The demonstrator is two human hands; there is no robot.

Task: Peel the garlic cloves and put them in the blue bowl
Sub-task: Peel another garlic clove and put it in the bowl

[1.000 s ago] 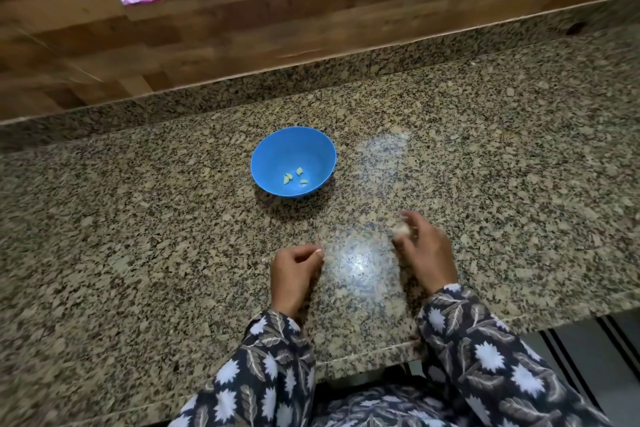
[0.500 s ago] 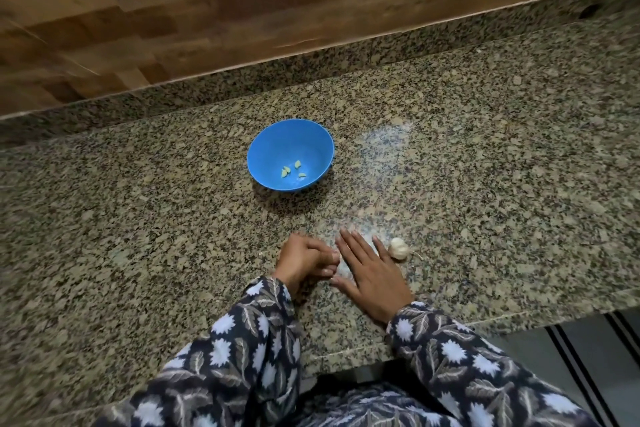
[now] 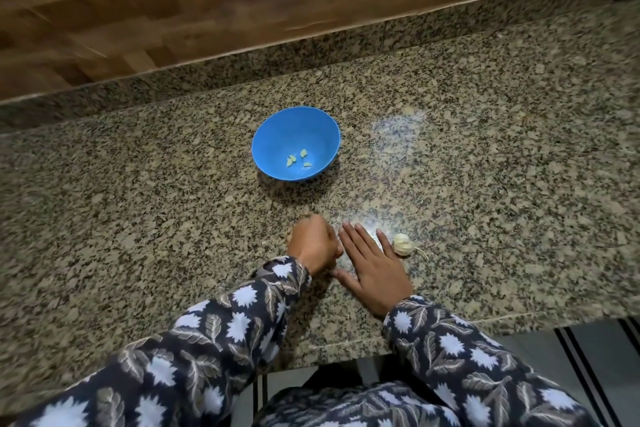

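Note:
A blue bowl (image 3: 296, 143) stands on the granite counter (image 3: 485, 149) with three small peeled garlic pieces (image 3: 298, 159) inside. A white garlic bulb (image 3: 402, 244) lies on the counter just right of my right hand (image 3: 372, 265), apart from the little finger. That hand lies flat, palm down, fingers straight on the counter. My left hand (image 3: 313, 243) is curled into a fist beside it, knuckles up; whether it holds anything is hidden. Both hands sit in front of the bowl.
The counter's front edge (image 3: 450, 331) runs just below my wrists, with a striped floor mat (image 3: 588, 357) beyond it. A granite backsplash and a wooden wall (image 3: 242, 0) rise behind the bowl.
My right hand let go of the garlic bulb, moved left and flattened on the counter next to my left fist. The bulb now lies alone to its right.

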